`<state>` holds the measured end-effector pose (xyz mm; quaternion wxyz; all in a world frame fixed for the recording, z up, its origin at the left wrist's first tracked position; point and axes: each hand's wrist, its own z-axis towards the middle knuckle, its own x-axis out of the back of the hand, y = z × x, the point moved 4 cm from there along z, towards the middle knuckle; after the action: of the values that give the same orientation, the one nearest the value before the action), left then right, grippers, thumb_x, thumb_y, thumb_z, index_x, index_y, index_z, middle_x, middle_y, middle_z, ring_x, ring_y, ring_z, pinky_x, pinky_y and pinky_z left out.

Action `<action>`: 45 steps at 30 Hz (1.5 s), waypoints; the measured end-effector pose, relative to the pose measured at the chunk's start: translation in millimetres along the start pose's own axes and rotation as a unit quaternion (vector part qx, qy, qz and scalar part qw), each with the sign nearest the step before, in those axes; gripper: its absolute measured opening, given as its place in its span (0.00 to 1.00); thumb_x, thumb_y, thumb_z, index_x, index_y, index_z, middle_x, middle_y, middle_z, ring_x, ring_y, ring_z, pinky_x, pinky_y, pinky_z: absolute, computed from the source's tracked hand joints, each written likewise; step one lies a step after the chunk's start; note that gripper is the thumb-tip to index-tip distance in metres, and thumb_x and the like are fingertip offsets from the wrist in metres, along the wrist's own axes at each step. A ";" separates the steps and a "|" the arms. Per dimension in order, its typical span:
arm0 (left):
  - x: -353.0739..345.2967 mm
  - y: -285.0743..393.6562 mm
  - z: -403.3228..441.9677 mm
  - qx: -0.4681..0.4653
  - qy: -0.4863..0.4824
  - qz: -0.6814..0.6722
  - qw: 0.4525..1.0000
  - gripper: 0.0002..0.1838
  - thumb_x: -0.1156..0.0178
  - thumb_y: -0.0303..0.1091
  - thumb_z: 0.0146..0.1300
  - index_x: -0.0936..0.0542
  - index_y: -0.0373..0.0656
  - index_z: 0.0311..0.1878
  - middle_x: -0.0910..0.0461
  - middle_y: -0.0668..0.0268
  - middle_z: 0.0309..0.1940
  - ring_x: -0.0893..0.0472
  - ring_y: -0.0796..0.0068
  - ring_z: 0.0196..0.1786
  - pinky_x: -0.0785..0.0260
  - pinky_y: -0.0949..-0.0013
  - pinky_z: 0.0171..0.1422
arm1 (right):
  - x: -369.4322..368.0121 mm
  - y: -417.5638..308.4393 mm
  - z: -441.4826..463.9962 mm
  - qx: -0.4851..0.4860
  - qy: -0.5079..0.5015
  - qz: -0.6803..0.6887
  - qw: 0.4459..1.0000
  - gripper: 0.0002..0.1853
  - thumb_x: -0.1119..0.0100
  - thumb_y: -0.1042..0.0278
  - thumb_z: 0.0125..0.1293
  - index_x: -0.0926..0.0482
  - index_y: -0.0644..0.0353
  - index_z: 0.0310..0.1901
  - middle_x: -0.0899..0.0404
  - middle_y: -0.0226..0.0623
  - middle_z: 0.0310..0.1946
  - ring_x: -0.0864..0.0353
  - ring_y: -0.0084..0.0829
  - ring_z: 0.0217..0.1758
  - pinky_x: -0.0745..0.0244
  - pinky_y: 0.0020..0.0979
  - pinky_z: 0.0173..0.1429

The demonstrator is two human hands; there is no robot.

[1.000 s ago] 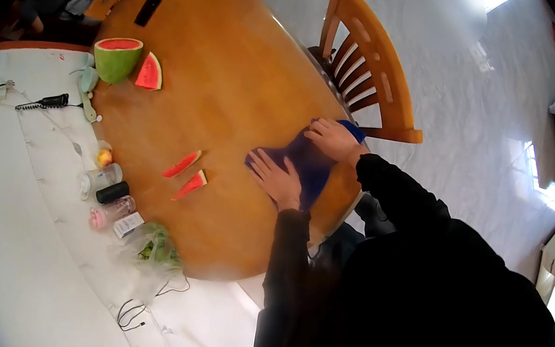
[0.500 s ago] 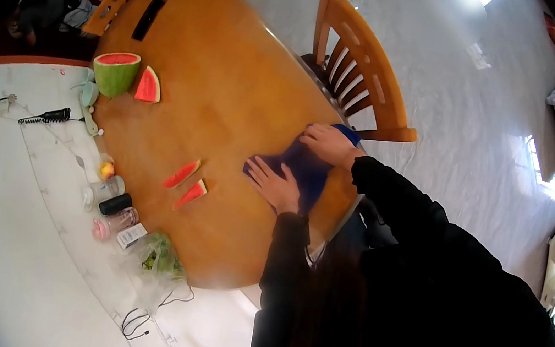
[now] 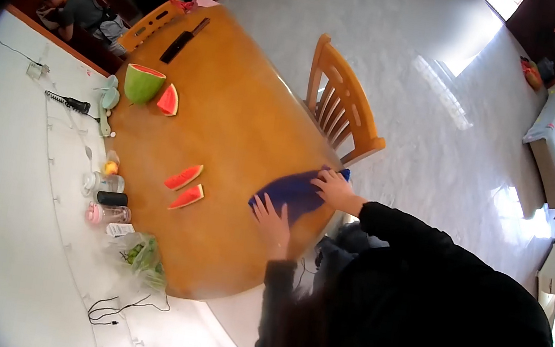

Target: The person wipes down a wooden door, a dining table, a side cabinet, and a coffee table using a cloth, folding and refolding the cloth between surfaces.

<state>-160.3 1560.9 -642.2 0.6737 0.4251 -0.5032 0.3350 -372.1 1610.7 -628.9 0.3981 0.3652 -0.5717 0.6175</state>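
A dark blue cloth (image 3: 294, 192) lies on the wooden table (image 3: 230, 109) close to its near right edge. My left hand (image 3: 271, 220) rests on the cloth's left part with its fingers spread. Over the right end, my right hand (image 3: 334, 188) lies on the cloth, fingers extended and slightly bent. Two thin watermelon slices (image 3: 183, 187) sit to the left of my hands. Farther back are a cut watermelon (image 3: 143, 84) and a thicker watermelon wedge (image 3: 168, 100). A knife (image 3: 184, 41) with a dark blade lies toward the far end.
Bottles (image 3: 108, 213) and a bag of green produce (image 3: 144, 258) line the table's left side by the white wall. A wooden chair (image 3: 346, 101) stands at the right edge. Another person (image 3: 81, 9) is beyond the far left end, near a second chair (image 3: 148, 28).
The view has tilted up, showing more of the floor and the other person. Both hands stay on the blue cloth, whose outline has shifted a little.
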 end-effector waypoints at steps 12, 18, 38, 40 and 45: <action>8.8 30.7 -48.5 0.109 -0.069 -0.274 0.953 0.17 0.40 0.42 0.65 0.23 0.35 0.45 0.20 0.49 0.41 0.21 0.52 0.46 0.30 0.59 0.54 | 16.9 42.3 -10.1 -0.048 -0.257 0.027 0.965 0.23 0.30 0.57 0.49 0.19 0.61 0.44 0.18 0.50 0.38 0.19 0.47 0.44 0.25 0.45 0.47; 23.1 135.7 -15.2 0.074 -0.200 -0.348 0.913 0.22 0.38 0.46 0.63 0.23 0.35 0.47 0.19 0.52 0.39 0.20 0.57 0.45 0.30 0.63 0.52 | 71.0 121.8 -74.7 0.017 -0.330 0.109 0.937 0.18 0.35 0.57 0.46 0.16 0.64 0.33 0.17 0.47 0.29 0.18 0.45 0.31 0.27 0.43 0.34; 52.7 418.1 133.4 -0.084 -0.299 -0.339 0.888 0.13 0.34 0.33 0.57 0.24 0.41 0.43 0.21 0.56 0.32 0.20 0.60 0.36 0.29 0.65 0.44 | 284.9 350.9 -132.2 -0.227 0.054 0.316 0.920 0.14 0.32 0.66 0.49 0.23 0.64 0.34 0.21 0.51 0.26 0.19 0.49 0.32 0.26 0.39 0.36; 46.5 418.7 160.6 -0.118 -0.270 -0.325 0.899 0.12 0.34 0.33 0.57 0.24 0.40 0.42 0.21 0.56 0.30 0.20 0.62 0.34 0.29 0.66 0.42 | 283.2 371.0 -120.3 -0.230 0.082 0.287 0.926 0.16 0.29 0.63 0.50 0.23 0.63 0.34 0.21 0.48 0.25 0.20 0.46 0.29 0.27 0.38 0.35; 53.8 431.1 241.5 -0.105 -0.236 -0.331 0.908 0.12 0.33 0.30 0.55 0.26 0.41 0.37 0.22 0.57 0.28 0.20 0.61 0.34 0.29 0.65 0.41 | 325.5 394.0 -67.6 -0.249 0.039 0.289 0.924 0.18 0.27 0.59 0.50 0.22 0.62 0.35 0.22 0.47 0.26 0.21 0.46 0.31 0.27 0.38 0.37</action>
<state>-619.8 1521.0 -456.9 0.6483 0.5607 -0.5101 -0.0717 -865.6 1690.7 -502.9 0.3031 0.0490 -0.7714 0.5574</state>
